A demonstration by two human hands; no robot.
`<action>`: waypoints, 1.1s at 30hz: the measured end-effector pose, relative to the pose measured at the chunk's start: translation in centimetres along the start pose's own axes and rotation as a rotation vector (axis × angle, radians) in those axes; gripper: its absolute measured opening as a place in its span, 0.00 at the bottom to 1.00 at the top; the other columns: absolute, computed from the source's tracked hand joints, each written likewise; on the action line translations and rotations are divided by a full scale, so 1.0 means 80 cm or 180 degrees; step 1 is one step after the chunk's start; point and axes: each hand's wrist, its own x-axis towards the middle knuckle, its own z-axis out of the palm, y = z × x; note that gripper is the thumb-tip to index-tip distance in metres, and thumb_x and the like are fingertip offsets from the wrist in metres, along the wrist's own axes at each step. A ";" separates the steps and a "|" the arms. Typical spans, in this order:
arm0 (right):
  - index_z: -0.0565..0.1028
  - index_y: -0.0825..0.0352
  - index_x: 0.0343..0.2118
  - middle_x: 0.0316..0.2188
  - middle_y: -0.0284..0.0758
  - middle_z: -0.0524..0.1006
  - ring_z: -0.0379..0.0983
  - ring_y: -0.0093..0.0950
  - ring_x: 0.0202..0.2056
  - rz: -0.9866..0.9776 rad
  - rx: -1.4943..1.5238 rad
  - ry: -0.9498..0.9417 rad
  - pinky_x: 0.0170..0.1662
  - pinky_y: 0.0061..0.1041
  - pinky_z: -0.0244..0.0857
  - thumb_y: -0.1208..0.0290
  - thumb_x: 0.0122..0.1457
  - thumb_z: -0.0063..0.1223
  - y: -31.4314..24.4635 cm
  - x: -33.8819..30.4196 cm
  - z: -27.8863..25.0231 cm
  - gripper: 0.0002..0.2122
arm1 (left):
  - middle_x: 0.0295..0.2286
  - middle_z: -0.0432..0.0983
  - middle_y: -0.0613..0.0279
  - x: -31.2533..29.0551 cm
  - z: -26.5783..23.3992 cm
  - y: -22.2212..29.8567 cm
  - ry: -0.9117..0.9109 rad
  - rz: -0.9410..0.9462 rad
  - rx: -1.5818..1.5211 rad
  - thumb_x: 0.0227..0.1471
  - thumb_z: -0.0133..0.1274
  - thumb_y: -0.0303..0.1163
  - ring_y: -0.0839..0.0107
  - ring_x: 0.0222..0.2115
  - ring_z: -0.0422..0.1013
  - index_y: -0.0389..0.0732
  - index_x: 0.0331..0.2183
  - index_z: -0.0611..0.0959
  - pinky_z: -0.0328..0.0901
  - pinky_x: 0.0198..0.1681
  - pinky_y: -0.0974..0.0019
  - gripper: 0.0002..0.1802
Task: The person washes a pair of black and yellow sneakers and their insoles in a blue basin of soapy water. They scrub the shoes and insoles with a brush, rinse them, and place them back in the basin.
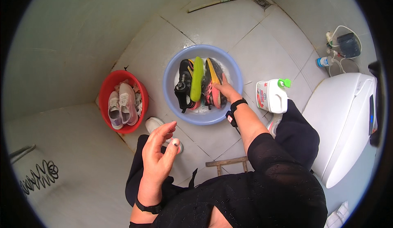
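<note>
A light-blue basin stands on the tiled floor with a little sudsy water in it. On its left side lies a black sneaker with pink and yellow trim. A second sneaker, dark with a yellow stripe and pink parts, lies on the right, and my right hand grips its outer edge. Between the two shoes rests a long lime-green object, perhaps a scrub brush; its underside is hidden. My left hand hovers above my lap, empty, its fingers slightly bent and the thumb apart.
Left of the basin, a red basin holds a pair of pale shoes. A white jug with a green cap is by my right knee. The toilet is at right, a squeegee at the back, a wooden stool beneath me.
</note>
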 end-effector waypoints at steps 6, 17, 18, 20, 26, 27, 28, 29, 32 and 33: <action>0.34 0.63 0.67 0.62 0.49 0.57 0.57 0.37 0.61 0.0316 0.0692 0.0012 0.61 0.30 0.52 0.66 0.60 0.50 0.020 -0.008 0.008 0.41 | 0.41 0.74 0.52 0.000 0.005 0.011 0.0179 0.0036 -0.0063 0.51 0.54 0.29 0.66 0.40 0.72 0.36 0.48 0.77 0.67 0.42 0.66 0.20; 0.79 0.65 0.32 0.43 0.39 0.72 0.64 0.39 0.51 -0.2718 -0.3343 0.0208 0.55 0.40 0.54 0.66 0.47 0.56 -0.076 -0.080 0.133 0.11 | 0.40 0.74 0.53 0.002 -0.010 0.007 0.0319 0.0097 -0.0100 0.51 0.54 0.29 0.66 0.41 0.72 0.36 0.47 0.77 0.67 0.43 0.67 0.20; 0.80 0.65 0.36 0.44 0.38 0.71 0.61 0.38 0.54 -0.2571 -0.4040 -0.0039 0.59 0.40 0.48 0.64 0.49 0.54 -0.073 -0.079 0.141 0.13 | 0.40 0.74 0.53 0.001 -0.010 0.007 0.0320 0.0031 -0.0145 0.51 0.54 0.29 0.66 0.41 0.72 0.36 0.47 0.77 0.67 0.43 0.66 0.20; 0.81 0.64 0.38 0.45 0.38 0.70 0.59 0.38 0.54 -0.2883 -0.5048 0.0167 0.60 0.42 0.47 0.64 0.52 0.51 -0.065 -0.070 0.155 0.14 | 0.40 0.75 0.53 0.000 -0.010 0.007 0.0326 0.0002 -0.0163 0.51 0.54 0.29 0.66 0.41 0.72 0.36 0.47 0.78 0.66 0.45 0.66 0.20; 0.82 0.60 0.35 0.46 0.33 0.68 0.61 0.34 0.51 -0.3014 -0.5654 -0.0044 0.54 0.42 0.53 0.65 0.52 0.50 -0.053 -0.066 0.151 0.12 | 0.44 0.72 0.56 -0.001 -0.018 0.004 0.0132 0.0082 -0.0111 0.54 0.51 0.25 0.70 0.45 0.69 0.33 0.49 0.76 0.65 0.49 0.67 0.19; 0.82 0.60 0.34 0.46 0.33 0.68 0.61 0.34 0.51 -0.2911 -0.5168 -0.0025 0.53 0.41 0.54 0.65 0.51 0.52 -0.056 -0.069 0.141 0.11 | 0.44 0.72 0.56 -0.001 -0.020 0.004 0.0150 0.0117 -0.0093 0.54 0.51 0.25 0.70 0.45 0.70 0.33 0.48 0.76 0.65 0.48 0.67 0.19; 0.82 0.60 0.33 0.47 0.34 0.68 0.61 0.35 0.51 -0.2752 -0.4722 -0.0095 0.53 0.40 0.55 0.64 0.50 0.54 -0.060 -0.072 0.125 0.10 | 0.44 0.72 0.56 0.000 -0.022 0.004 0.0179 0.0159 -0.0076 0.54 0.51 0.25 0.70 0.45 0.70 0.33 0.48 0.76 0.65 0.48 0.67 0.19; 0.82 0.60 0.31 0.48 0.34 0.68 0.62 0.35 0.51 -0.2807 -0.4168 -0.0046 0.52 0.39 0.55 0.64 0.49 0.56 -0.064 -0.075 0.107 0.10 | 0.43 0.73 0.55 0.000 -0.023 0.004 0.0281 0.0201 -0.0079 0.53 0.52 0.27 0.68 0.44 0.71 0.34 0.48 0.76 0.65 0.48 0.66 0.19; 0.80 0.65 0.33 0.54 0.44 0.64 0.63 0.42 0.52 -0.2569 -0.2584 0.0299 0.52 0.36 0.61 0.64 0.46 0.63 -0.066 -0.081 0.048 0.13 | 0.41 0.75 0.52 0.000 -0.025 0.005 0.0492 0.0327 -0.0089 0.52 0.54 0.32 0.63 0.42 0.73 0.37 0.47 0.78 0.67 0.46 0.63 0.19; 0.80 0.66 0.35 0.54 0.46 0.64 0.63 0.43 0.52 -0.2549 -0.2285 0.0507 0.53 0.34 0.62 0.64 0.47 0.63 -0.063 -0.081 0.031 0.14 | 0.41 0.75 0.52 0.000 -0.025 0.006 0.0514 0.0332 -0.0095 0.52 0.54 0.32 0.64 0.42 0.73 0.37 0.47 0.78 0.67 0.46 0.63 0.19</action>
